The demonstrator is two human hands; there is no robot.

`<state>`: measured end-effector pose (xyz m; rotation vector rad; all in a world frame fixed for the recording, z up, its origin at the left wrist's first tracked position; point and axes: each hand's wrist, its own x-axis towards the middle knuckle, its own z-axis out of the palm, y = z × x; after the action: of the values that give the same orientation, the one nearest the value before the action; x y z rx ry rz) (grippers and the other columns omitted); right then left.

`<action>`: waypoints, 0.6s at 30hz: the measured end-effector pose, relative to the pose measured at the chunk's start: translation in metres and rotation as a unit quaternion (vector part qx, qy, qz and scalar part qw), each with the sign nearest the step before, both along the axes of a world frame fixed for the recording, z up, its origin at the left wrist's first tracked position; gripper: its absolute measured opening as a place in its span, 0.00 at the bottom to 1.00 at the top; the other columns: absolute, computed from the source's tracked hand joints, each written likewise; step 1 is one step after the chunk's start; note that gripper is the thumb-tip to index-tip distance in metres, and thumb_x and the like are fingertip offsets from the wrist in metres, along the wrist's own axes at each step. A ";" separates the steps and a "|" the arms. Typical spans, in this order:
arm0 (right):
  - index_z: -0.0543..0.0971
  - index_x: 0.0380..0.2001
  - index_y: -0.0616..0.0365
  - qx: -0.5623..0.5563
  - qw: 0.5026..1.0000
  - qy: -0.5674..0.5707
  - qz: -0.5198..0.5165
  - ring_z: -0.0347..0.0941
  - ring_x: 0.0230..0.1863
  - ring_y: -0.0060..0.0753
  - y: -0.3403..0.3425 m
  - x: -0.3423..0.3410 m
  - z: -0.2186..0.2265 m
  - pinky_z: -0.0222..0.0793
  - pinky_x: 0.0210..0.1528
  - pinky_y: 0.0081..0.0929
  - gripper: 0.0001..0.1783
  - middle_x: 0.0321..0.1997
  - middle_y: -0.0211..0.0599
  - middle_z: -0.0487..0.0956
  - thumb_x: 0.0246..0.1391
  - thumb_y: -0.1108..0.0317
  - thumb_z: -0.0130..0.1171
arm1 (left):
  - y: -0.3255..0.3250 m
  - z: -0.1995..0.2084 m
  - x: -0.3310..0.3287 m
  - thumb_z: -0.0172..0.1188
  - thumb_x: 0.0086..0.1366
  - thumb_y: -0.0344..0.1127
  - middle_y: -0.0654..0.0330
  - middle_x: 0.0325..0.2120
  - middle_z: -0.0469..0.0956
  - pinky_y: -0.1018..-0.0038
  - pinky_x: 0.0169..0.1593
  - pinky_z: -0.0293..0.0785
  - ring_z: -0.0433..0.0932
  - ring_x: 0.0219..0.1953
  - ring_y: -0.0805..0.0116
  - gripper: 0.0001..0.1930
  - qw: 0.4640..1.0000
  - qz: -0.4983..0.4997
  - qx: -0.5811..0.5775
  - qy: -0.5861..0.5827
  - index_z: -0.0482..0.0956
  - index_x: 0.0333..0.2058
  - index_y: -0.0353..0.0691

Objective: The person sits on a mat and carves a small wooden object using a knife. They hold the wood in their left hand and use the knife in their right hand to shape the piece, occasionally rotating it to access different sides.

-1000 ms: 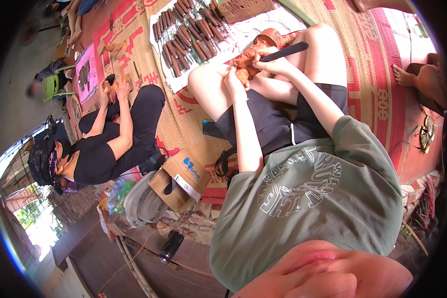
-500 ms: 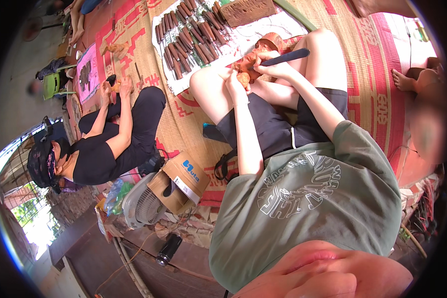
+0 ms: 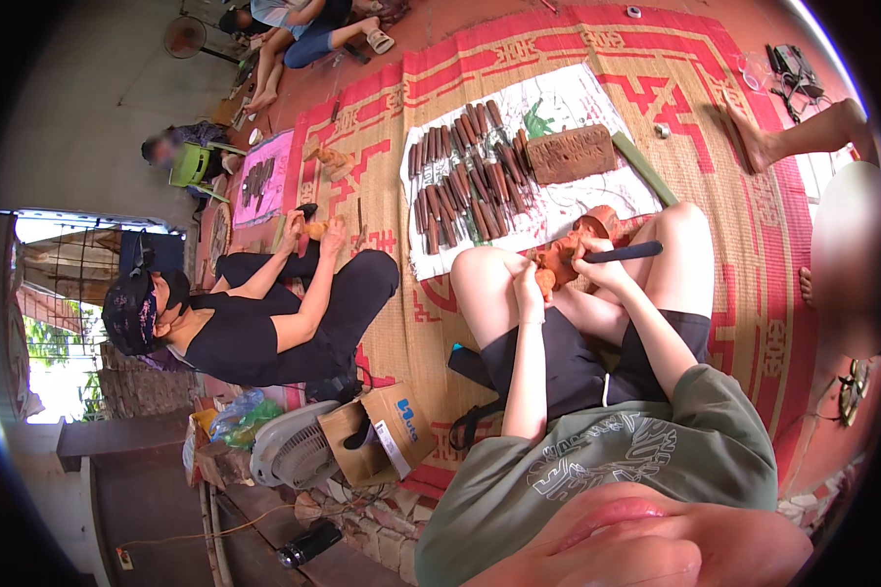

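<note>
An orange-brown carved wooden figure [image 3: 558, 256] lies across my lap, between my bent knees. Its wide, rounded end [image 3: 602, 217] points away from me. My left hand [image 3: 531, 292] is wrapped round the near end, where a rounded knob of wood shows beside the fingers. My right hand [image 3: 602, 269] grips a carving tool with a long dark handle [image 3: 625, 252], which sticks out to the right. The fingers rest against the wood, and the tool's working tip is hidden there.
Several wooden-handled tools [image 3: 470, 181] lie in rows on a white cloth [image 3: 578, 103] ahead, beside a brown block [image 3: 572, 155] and a green strip [image 3: 644, 168]. A co-worker [image 3: 235, 333] sits left, holding a small carving. A cardboard box [image 3: 382, 440] and fan [image 3: 294, 445] stand near-left.
My view has tilted up and left, so the scene sits lower and farther right. Both hands keep their hold on the carved figure and the tool.
</note>
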<state>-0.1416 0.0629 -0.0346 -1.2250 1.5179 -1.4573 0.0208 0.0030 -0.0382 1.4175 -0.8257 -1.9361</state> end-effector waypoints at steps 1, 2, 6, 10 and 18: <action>0.68 0.17 0.60 0.010 1.000 0.013 0.001 0.64 0.19 0.21 -0.001 0.001 0.002 0.60 0.21 0.24 0.06 0.14 0.33 0.69 0.37 0.74 0.55 | -0.001 -0.007 0.004 0.46 0.63 0.46 0.62 0.10 0.66 0.78 0.05 0.51 0.61 0.04 0.72 0.14 1.000 -0.007 -0.004 0.001 0.67 0.26 0.41; 0.69 0.17 0.61 -0.009 1.000 0.023 0.000 0.65 0.19 0.22 -0.001 0.000 0.000 0.61 0.22 0.24 0.06 0.16 0.34 0.70 0.37 0.74 0.55 | -0.002 -0.009 0.004 0.46 0.63 0.46 0.62 0.11 0.67 0.79 0.05 0.50 0.61 0.04 0.72 0.14 1.000 -0.015 -0.005 0.002 0.67 0.27 0.41; 0.69 0.17 0.61 0.006 0.999 0.029 0.017 0.67 0.20 0.24 0.000 -0.002 0.002 0.62 0.23 0.25 0.06 0.17 0.35 0.72 0.36 0.74 0.56 | 0.000 -0.005 -0.003 0.44 0.63 0.45 0.62 0.10 0.66 0.79 0.06 0.49 0.60 0.04 0.73 0.15 1.000 -0.013 -0.007 0.013 0.67 0.26 0.40; 0.69 0.17 0.61 0.045 0.999 0.009 0.004 0.67 0.20 0.22 0.001 -0.002 0.004 0.62 0.22 0.24 0.06 0.16 0.34 0.71 0.36 0.74 0.56 | 0.000 -0.002 0.001 0.43 0.64 0.45 0.62 0.10 0.65 0.79 0.06 0.49 0.60 0.04 0.73 0.15 0.999 -0.030 -0.005 0.029 0.67 0.26 0.39; 0.69 0.18 0.61 0.013 1.000 0.002 0.017 0.65 0.20 0.20 0.001 -0.005 -0.002 0.62 0.23 0.22 0.06 0.17 0.31 0.70 0.39 0.74 0.56 | 0.000 0.009 -0.006 0.43 0.64 0.46 0.62 0.05 0.63 0.77 0.05 0.50 0.59 0.02 0.71 0.19 1.000 -0.006 -0.002 -0.005 0.66 0.18 0.41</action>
<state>-0.1462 0.0636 -0.0370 -1.2334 1.5054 -1.4101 0.0148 0.0026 -0.0289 1.4247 -0.8448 -1.9362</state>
